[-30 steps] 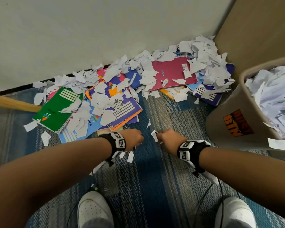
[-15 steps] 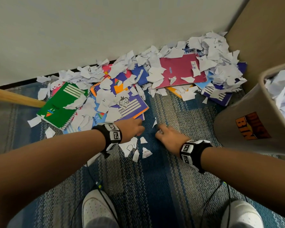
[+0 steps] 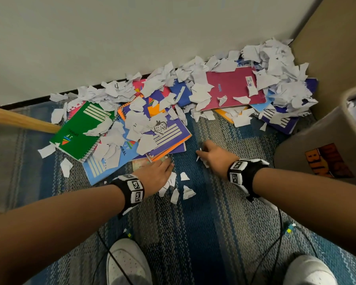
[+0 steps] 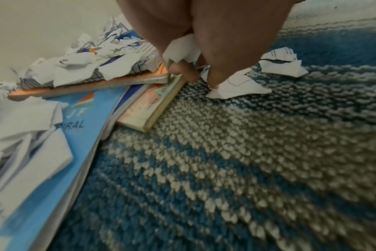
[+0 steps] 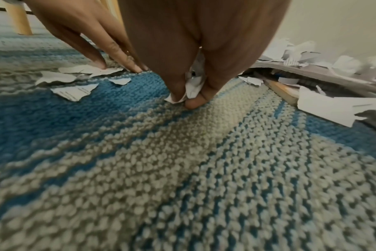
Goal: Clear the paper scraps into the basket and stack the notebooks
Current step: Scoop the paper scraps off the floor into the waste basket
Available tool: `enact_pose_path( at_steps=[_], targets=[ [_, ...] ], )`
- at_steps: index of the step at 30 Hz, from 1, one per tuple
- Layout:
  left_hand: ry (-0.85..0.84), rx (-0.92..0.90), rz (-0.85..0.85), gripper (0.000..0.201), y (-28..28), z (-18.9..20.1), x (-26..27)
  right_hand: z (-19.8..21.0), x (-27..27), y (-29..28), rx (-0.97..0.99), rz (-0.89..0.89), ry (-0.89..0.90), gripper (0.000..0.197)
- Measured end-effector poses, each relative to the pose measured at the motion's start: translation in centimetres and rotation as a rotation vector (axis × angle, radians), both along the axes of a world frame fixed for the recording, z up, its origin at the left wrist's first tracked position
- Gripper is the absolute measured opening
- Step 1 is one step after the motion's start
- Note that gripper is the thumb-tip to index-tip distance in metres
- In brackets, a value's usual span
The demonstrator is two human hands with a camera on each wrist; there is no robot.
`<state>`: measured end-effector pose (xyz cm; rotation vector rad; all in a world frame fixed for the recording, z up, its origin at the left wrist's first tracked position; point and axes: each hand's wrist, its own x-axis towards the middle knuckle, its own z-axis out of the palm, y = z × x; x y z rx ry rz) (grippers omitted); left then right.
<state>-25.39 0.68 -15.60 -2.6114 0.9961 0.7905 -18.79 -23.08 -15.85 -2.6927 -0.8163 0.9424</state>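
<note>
Torn white paper scraps (image 3: 280, 79) cover a heap of notebooks along the wall: a green one (image 3: 80, 130), a purple one (image 3: 169, 130), a magenta one (image 3: 232, 89). My left hand (image 3: 169, 163) reaches the pile's near edge by a small pink pad (image 4: 148, 105), with white scraps (image 4: 178, 49) held between thumb and fingers. My right hand (image 3: 199, 155) pinches a bunch of scraps (image 5: 191, 88) just above the rug. More loose scraps (image 3: 188, 192) lie on the rug between my wrists. The basket (image 3: 317, 145), with paper inside, stands at the right.
A wooden furniture leg (image 3: 19, 120) lies across the rug's left side. A beige panel (image 3: 337, 38) closes the corner behind the basket. My white shoes (image 3: 127, 264) and trailing cables are near the bottom. The blue-grey rug (image 3: 193, 233) shows between hands and shoes.
Both hands have moved forward toward the notebook pile and slightly apart. Scraps that were under my left hand now lie uncovered on the rug behind the hands.
</note>
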Motion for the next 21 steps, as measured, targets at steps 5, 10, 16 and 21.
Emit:
enact_pose_path(
  at_steps=[5,10,16,21],
  targets=[
    [0.054,-0.011,-0.026,0.033,-1.2,1.0,0.0,-0.7,-0.6,-0.2,-0.045,0.026,-0.06,0.032],
    [0.121,0.007,0.119,0.047,-1.7,1.2,0.7,-0.1,-0.8,0.0,-0.064,0.075,-0.079,0.028],
    [0.201,-0.074,0.183,0.041,-0.7,1.2,1.4,0.7,-0.9,0.5,-0.041,0.093,-0.068,0.015],
    [0.117,-0.094,0.188,0.035,-0.2,1.1,1.6,0.1,-3.0,2.3,-0.031,0.185,0.077,0.028]
  ],
)
